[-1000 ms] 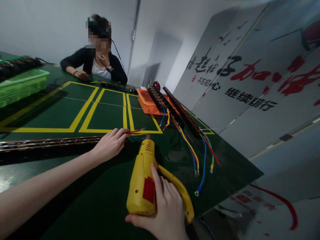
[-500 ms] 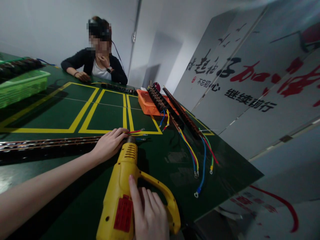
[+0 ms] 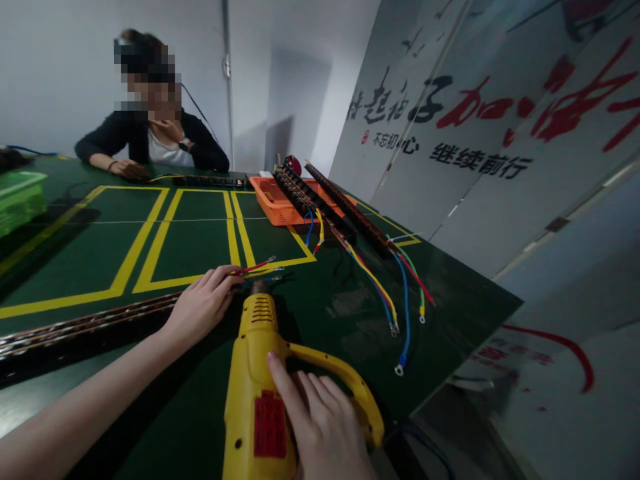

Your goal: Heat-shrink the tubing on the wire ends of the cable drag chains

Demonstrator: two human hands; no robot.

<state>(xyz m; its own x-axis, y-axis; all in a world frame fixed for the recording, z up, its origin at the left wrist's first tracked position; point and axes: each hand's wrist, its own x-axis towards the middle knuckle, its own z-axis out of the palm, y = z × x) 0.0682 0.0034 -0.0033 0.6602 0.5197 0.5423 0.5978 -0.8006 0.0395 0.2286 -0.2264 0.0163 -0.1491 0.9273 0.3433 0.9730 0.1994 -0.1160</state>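
Note:
A yellow heat gun (image 3: pixel 257 373) with a red label lies in front of me, its metal nozzle pointing away toward the wire ends. My right hand (image 3: pixel 323 420) is wrapped round its body, the index finger stretched along the top. Beyond the nozzle, my left hand (image 3: pixel 207 300) pinches a bundle of red, yellow and blue wires (image 3: pixel 257 267) with metal ring terminals pointing right. These wires come from a long black bar with copper strips (image 3: pixel 90 333), which lies on the green table to the left, partly under my left forearm.
Two more copper-lined bars (image 3: pixel 350 210) rest over an orange basket (image 3: pixel 270 203), with coloured ring-ended wires (image 3: pixel 373 283) trailing toward me. A green basket (image 3: pixel 23 200) stands at the left. Across the green table (image 3: pixel 350 360) sits a person (image 3: pixel 155 133), near another dark bar (image 3: pixel 210 181).
The view has turned slightly to the right, so the person and baskets sit further left. Both hands keep their holds, and the nozzle is still close to the wires.

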